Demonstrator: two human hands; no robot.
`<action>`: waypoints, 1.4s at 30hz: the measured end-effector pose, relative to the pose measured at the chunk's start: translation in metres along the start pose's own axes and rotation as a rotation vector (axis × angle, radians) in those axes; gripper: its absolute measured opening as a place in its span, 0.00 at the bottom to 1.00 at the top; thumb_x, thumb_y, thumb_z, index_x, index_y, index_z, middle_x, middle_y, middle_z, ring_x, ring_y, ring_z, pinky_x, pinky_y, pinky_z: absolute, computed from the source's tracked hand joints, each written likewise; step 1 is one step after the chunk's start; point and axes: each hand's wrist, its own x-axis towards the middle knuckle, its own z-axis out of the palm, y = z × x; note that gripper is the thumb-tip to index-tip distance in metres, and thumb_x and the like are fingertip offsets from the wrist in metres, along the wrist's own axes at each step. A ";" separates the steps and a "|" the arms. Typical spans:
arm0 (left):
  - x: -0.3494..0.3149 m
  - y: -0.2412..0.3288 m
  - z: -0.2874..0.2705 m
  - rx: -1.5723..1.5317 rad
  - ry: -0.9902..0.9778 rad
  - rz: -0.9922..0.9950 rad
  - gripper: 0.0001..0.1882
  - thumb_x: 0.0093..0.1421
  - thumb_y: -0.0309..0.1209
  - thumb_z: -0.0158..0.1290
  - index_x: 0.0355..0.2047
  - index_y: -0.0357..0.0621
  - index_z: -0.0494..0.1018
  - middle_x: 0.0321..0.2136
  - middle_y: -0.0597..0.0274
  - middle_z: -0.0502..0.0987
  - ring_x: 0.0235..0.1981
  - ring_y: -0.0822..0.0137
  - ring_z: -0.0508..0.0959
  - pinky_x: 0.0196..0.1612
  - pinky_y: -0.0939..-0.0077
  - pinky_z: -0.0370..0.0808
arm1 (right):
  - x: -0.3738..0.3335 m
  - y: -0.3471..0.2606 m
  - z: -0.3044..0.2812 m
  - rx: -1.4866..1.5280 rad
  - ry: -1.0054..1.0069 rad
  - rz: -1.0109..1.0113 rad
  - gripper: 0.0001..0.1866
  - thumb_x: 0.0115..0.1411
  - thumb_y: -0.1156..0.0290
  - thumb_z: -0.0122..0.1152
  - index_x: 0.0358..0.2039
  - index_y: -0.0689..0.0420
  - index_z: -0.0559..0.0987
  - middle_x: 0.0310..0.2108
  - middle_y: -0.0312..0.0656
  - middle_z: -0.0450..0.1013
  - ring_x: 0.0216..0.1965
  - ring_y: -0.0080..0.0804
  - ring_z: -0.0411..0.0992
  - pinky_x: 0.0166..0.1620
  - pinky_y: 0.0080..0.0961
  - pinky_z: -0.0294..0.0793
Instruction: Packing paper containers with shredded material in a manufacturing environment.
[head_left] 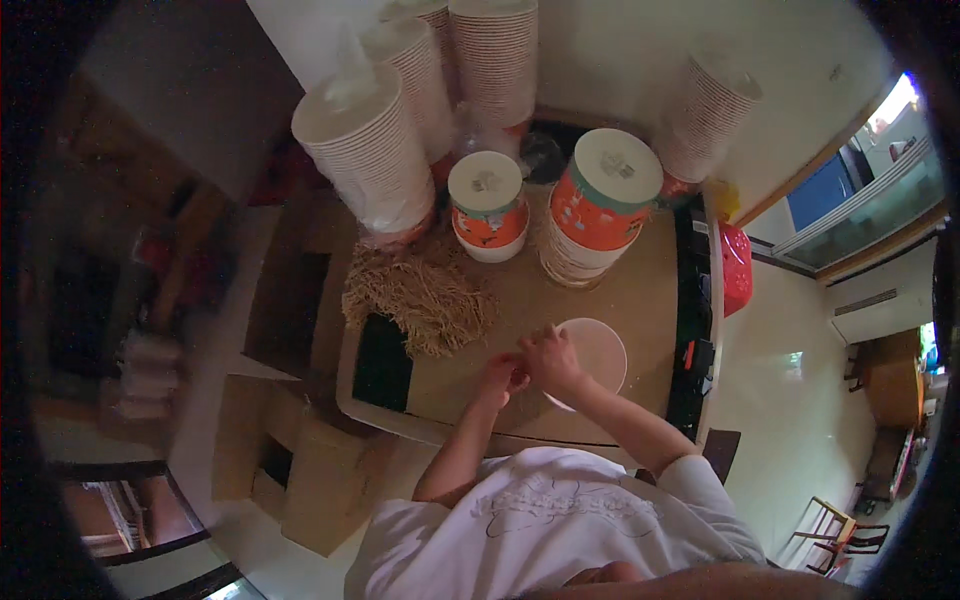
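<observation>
My left hand [500,380] and my right hand [550,360] meet above the near part of the table, fingers curled close together. Whatever they may pinch is too small or hidden to make out. Just right of them, a round white paper tub [598,352] sits on the brown board, partly behind my right hand and wrist. Beyond my left hand lies a heap of tan twine-like strands [420,298]. Two short stacks of orange and green printed paper tubs stand upside down farther off: a smaller one [490,215] and a bigger one [605,195].
Tall stacks of nested white paper tubs [365,150] rise along the back left, with another stack [708,115] at the back right. A brown cardboard sheet [640,300] covers much of the table. Cardboard boxes [325,480] stand at the left. A red plastic container [736,268] is at the right.
</observation>
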 end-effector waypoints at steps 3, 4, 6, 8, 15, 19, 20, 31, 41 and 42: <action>0.010 -0.009 -0.011 -0.032 -0.108 -0.095 0.04 0.52 0.29 0.46 0.24 0.44 0.68 0.14 0.68 0.65 0.09 0.76 0.62 0.09 0.84 0.57 | 0.010 -0.003 -0.016 -0.233 -0.123 -0.069 0.13 0.46 0.60 0.55 0.32 0.49 0.72 0.28 0.41 0.70 0.36 0.45 0.68 0.36 0.36 0.68; 0.013 -0.011 -0.011 -0.019 -0.080 -0.124 0.03 0.51 0.30 0.46 0.25 0.45 0.68 0.13 0.69 0.64 0.08 0.77 0.60 0.09 0.84 0.54 | 0.012 -0.002 -0.018 -0.276 -0.228 -0.046 0.13 0.46 0.59 0.53 0.32 0.49 0.72 0.29 0.42 0.71 0.36 0.44 0.68 0.36 0.37 0.68; 0.012 -0.003 0.003 0.037 -0.055 -0.126 0.03 0.51 0.30 0.47 0.24 0.46 0.68 0.12 0.70 0.62 0.08 0.77 0.60 0.08 0.84 0.53 | 0.020 0.021 -0.006 -0.191 -0.339 -0.021 0.13 0.47 0.59 0.53 0.33 0.49 0.73 0.29 0.42 0.71 0.35 0.42 0.69 0.35 0.36 0.69; 0.011 0.005 0.013 0.092 -0.022 -0.126 0.02 0.51 0.30 0.47 0.24 0.47 0.68 0.11 0.71 0.61 0.08 0.78 0.59 0.08 0.84 0.52 | 0.022 0.046 0.009 -0.100 -0.452 -0.001 0.13 0.47 0.59 0.53 0.33 0.50 0.73 0.29 0.42 0.72 0.33 0.40 0.70 0.35 0.36 0.69; 0.013 0.009 0.020 0.257 -0.048 -0.088 0.03 0.50 0.30 0.49 0.24 0.47 0.66 0.12 0.69 0.63 0.08 0.78 0.60 0.08 0.83 0.52 | 0.023 0.090 0.012 0.071 -0.567 -0.023 0.10 0.49 0.64 0.49 0.27 0.54 0.76 0.24 0.41 0.73 0.25 0.32 0.72 0.28 0.29 0.69; 0.024 -0.003 0.022 0.328 -0.030 -0.028 0.03 0.50 0.29 0.48 0.23 0.47 0.65 0.13 0.69 0.64 0.09 0.78 0.61 0.09 0.83 0.54 | 0.015 0.089 0.009 0.427 -0.705 0.193 0.11 0.48 0.64 0.49 0.24 0.56 0.76 0.20 0.41 0.72 0.20 0.28 0.70 0.26 0.26 0.69; 0.025 -0.005 0.023 0.330 -0.032 -0.032 0.03 0.50 0.29 0.48 0.23 0.47 0.65 0.13 0.69 0.64 0.09 0.78 0.61 0.09 0.83 0.54 | 0.016 0.088 0.009 0.430 -0.705 0.197 0.11 0.48 0.64 0.49 0.24 0.56 0.76 0.20 0.41 0.72 0.20 0.28 0.70 0.26 0.26 0.69; 0.022 -0.006 0.034 0.364 0.031 0.096 0.07 0.49 0.26 0.49 0.31 0.46 0.67 0.21 0.70 0.69 0.19 0.78 0.67 0.20 0.83 0.64 | -0.017 0.087 0.021 0.894 -0.450 0.343 0.07 0.47 0.69 0.56 0.21 0.60 0.75 0.16 0.37 0.69 0.20 0.20 0.66 0.25 0.20 0.67; -0.002 0.008 0.048 0.895 -0.409 0.500 0.10 0.42 0.24 0.54 0.29 0.46 0.72 0.25 0.61 0.69 0.31 0.62 0.71 0.36 0.72 0.69 | -0.035 0.094 0.009 0.813 -0.366 0.498 0.06 0.46 0.70 0.57 0.24 0.59 0.77 0.17 0.36 0.70 0.21 0.20 0.66 0.25 0.20 0.66; -0.001 0.007 0.048 0.968 -0.418 0.554 0.09 0.42 0.25 0.55 0.28 0.45 0.73 0.25 0.60 0.69 0.31 0.62 0.71 0.35 0.72 0.69 | -0.036 0.093 0.008 0.867 -0.363 0.511 0.06 0.46 0.70 0.56 0.24 0.59 0.77 0.17 0.36 0.71 0.21 0.20 0.66 0.25 0.19 0.66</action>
